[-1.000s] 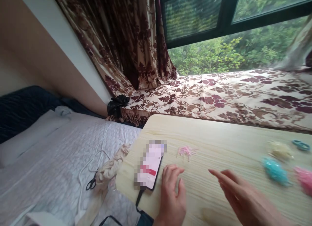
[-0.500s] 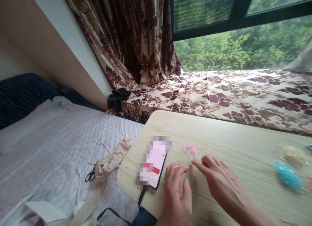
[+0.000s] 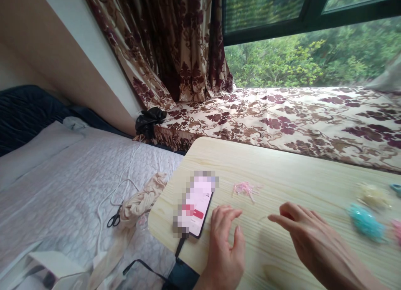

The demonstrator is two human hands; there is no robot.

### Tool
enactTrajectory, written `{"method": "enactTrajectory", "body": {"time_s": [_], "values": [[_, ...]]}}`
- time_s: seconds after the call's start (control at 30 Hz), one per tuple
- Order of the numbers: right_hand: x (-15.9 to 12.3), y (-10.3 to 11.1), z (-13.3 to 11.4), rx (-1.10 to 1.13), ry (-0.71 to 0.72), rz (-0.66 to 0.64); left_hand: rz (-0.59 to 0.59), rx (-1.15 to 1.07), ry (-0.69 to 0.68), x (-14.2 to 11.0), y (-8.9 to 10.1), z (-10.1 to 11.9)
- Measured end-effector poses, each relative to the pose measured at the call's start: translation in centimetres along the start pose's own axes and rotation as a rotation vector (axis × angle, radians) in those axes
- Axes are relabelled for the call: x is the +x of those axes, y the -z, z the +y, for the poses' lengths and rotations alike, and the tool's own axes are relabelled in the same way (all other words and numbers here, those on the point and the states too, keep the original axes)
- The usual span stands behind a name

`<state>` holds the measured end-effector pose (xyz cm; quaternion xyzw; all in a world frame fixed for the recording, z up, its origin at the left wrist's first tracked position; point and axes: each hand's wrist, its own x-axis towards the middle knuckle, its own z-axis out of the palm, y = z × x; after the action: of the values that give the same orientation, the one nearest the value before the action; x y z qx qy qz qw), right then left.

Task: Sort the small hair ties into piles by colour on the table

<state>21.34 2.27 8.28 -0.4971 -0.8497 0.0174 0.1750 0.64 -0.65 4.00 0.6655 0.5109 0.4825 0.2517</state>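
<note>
My left hand (image 3: pixel 226 242) is over the wooden table, its fingers bent and the thumb apart, with nothing in the grasp. To its left lies a phone (image 3: pixel 196 210) with a lit, partly blurred screen. My right hand (image 3: pixel 302 225) hovers over the table to the right, index finger stretched out and the other fingers curled; I see nothing held in it. Beyond both hands, a small loose pile of thin pink strands (image 3: pixel 244 189) lies on the table, apart from the fingers.
On the right of the table (image 3: pixel 297 177) are a turquoise bundle (image 3: pixel 366 223), a cream bundle (image 3: pixel 374 196) and a pink one (image 3: pixel 396 230) at the edge. Black-handled scissors (image 3: pixel 114 220), a beige cloth (image 3: pixel 142 204) and a white cord lie on the bed (image 3: pixel 78 177).
My right hand has moved right, away from the pink strands and my left hand. My left hand has barely shifted. The view has tilted slightly.
</note>
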Motion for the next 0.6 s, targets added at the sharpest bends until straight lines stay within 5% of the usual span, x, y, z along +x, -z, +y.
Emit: {"method": "enactTrajectory", "body": {"time_s": [0.6], "values": [[0.3,-1.6,0.7,0.035,-0.1,-0.03,-0.005,0.066,-0.011,0.0,-0.1,-0.1]]}}
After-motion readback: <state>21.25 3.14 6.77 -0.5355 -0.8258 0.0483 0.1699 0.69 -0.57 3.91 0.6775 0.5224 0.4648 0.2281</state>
